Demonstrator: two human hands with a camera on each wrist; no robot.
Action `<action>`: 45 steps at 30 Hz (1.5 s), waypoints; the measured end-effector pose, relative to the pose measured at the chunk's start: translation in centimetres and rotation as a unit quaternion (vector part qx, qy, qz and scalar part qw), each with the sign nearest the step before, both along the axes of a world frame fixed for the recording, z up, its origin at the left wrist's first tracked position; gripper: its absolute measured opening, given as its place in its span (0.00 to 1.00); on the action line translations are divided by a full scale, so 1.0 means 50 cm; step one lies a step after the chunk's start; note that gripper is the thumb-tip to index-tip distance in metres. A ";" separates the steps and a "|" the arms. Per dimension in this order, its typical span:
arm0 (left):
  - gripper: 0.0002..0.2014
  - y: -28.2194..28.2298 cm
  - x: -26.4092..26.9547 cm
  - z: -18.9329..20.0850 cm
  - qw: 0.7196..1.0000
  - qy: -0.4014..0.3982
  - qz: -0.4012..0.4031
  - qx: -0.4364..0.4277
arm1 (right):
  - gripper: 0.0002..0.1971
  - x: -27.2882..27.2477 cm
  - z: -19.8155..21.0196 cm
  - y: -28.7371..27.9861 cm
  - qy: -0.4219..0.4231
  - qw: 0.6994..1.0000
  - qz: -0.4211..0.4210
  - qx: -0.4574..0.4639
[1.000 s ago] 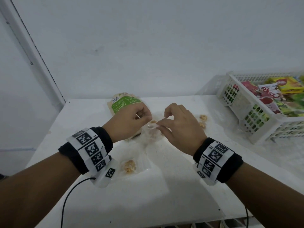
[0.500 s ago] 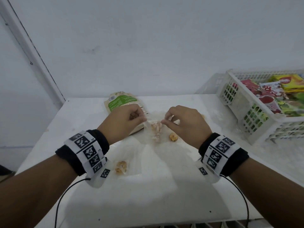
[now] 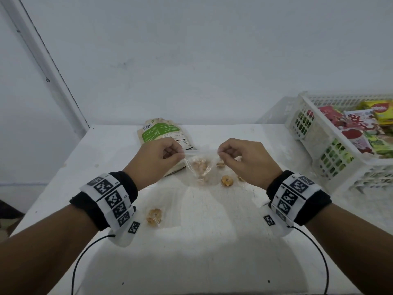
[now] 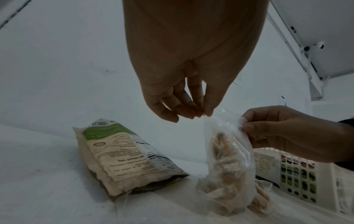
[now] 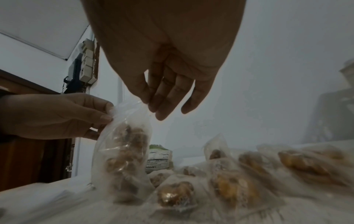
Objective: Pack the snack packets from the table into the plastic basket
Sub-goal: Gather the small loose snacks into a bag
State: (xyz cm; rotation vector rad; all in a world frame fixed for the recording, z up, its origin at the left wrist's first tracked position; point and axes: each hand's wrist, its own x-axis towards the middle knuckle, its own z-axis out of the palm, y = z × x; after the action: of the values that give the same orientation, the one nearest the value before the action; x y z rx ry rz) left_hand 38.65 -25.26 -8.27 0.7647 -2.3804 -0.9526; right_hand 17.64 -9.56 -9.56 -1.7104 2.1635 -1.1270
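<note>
Both hands, left hand (image 3: 156, 159) and right hand (image 3: 246, 160), pinch a clear snack bag (image 3: 200, 163); basket (image 3: 331, 145) right of them part-filled, green packet (image 3: 161, 133) and small packets (image 3: 154, 216) remain.

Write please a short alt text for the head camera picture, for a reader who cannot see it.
Both hands, left hand and right hand, pinch the top corners of a clear snack bag above a white table. A green-labelled packet lies behind; a white plastic basket of colourful packets stands at right.
</note>
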 end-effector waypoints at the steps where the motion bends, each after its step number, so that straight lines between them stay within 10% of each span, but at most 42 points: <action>1: 0.01 0.000 0.000 0.000 1.000 0.000 -0.002 0.002 | 0.03 0.001 0.002 0.000 -0.005 1.000 -0.001 -0.002; 45: 0.02 -0.004 -0.060 -0.026 0.995 0.020 -0.081 -0.057 | 0.03 0.039 -0.015 -0.062 0.067 0.997 0.018 -0.046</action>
State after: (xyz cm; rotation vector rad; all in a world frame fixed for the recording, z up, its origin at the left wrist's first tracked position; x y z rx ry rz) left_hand 35.64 -25.44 -9.58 0.5119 -2.4664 -0.8763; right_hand 19.62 -12.65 -10.30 -1.9080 2.1792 -1.1493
